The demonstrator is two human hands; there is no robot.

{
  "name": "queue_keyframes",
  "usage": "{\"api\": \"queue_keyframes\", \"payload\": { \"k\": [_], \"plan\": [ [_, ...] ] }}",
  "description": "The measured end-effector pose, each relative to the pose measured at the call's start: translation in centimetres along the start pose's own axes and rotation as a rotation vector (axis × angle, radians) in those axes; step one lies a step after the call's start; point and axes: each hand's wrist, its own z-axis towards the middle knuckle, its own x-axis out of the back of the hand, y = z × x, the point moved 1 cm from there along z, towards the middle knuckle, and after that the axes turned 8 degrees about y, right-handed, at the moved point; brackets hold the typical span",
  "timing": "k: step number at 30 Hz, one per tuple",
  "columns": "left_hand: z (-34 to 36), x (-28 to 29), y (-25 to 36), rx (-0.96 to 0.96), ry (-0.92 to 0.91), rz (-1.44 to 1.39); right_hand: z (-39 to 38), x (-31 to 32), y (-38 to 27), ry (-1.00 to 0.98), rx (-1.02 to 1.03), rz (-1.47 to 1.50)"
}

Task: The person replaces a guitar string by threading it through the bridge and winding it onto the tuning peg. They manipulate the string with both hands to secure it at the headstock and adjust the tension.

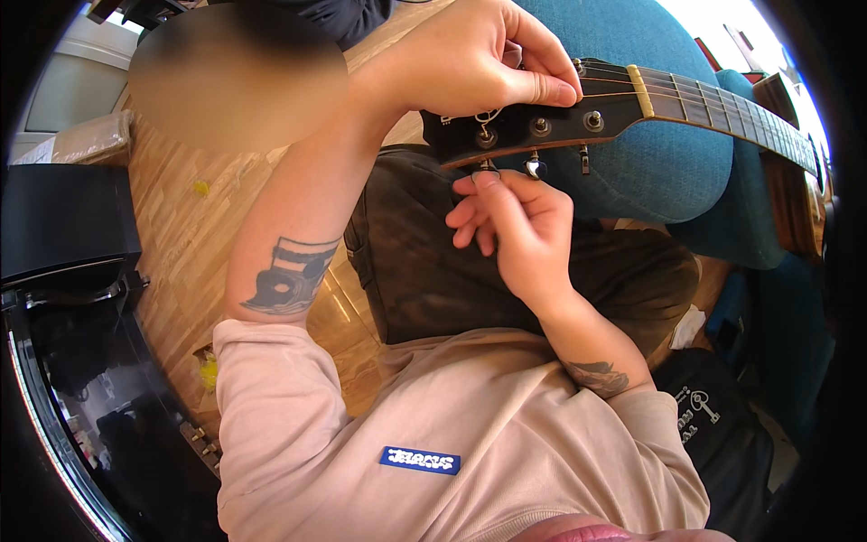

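Observation:
A guitar's black headstock (515,131) lies across the upper middle, its neck (713,104) running off to the right past a pale nut (640,91). Above the headstock, my left hand (488,59) is closed in a pinch on a guitar string (610,94) between thumb and forefinger. At the near edge, my right hand (533,230) has its thumb and forefinger on a tuning peg (485,167), the other fingers loosely curled. A second tuning peg (535,166) sticks out beside it. Two metal posts (541,125) toward the nut show no string wound on them. My left hand hides part of the headstock's far side.
A teal upholstered seat (632,181) supports the headstock and neck. Glossy black furniture (99,361) stands at the left, near a wrapped parcel (86,140). Wooden flooring (172,199) shows between. A black printed bag (713,443) lies at lower right. A person's blurred head is at upper left.

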Motion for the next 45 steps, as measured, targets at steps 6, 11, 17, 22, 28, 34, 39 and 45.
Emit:
{"api": "queue_keyframes", "payload": {
  "k": [6, 11, 17, 22, 28, 34, 39, 45],
  "plan": [
    [0.3, 0.3, 0.3, 0.001, -0.048, -0.051, 0.1, 0.9, 0.8, 0.028, -0.183, 0.371],
    [0.4, 0.2, -1.0, 0.0, -0.043, -0.091, -0.1, 0.8, 1.2, 0.118, 0.197, 0.033],
    [0.2, 0.1, -0.2, 0.048, -0.026, -0.051, 0.0, 0.9, 1.5, -0.004, -0.132, 0.385],
    [0.3, -0.1, -2.4, -0.166, -0.012, -0.162, 0.5, 0.8, 1.7, -0.093, -0.395, 0.743],
    [-0.2, 0.3, -3.0, -0.191, 0.011, -0.134, 0.1, 0.8, 1.9, 0.002, -0.13, 0.501],
    [-0.9, 1.7, -2.5, -0.286, -0.034, 0.054, 0.1, 0.8, 2.3, 0.053, -0.015, 0.371],
    [-2.1, 2.4, -2.6, -0.333, -0.019, 0.08, 0.2, 0.9, 2.4, 0.053, 0.007, 0.363],
    [-3.5, 3.5, -3.0, -0.094, -0.009, -0.093, 0.1, 0.8, 2.4, 0.075, 0.021, 0.326]
  ]
}}
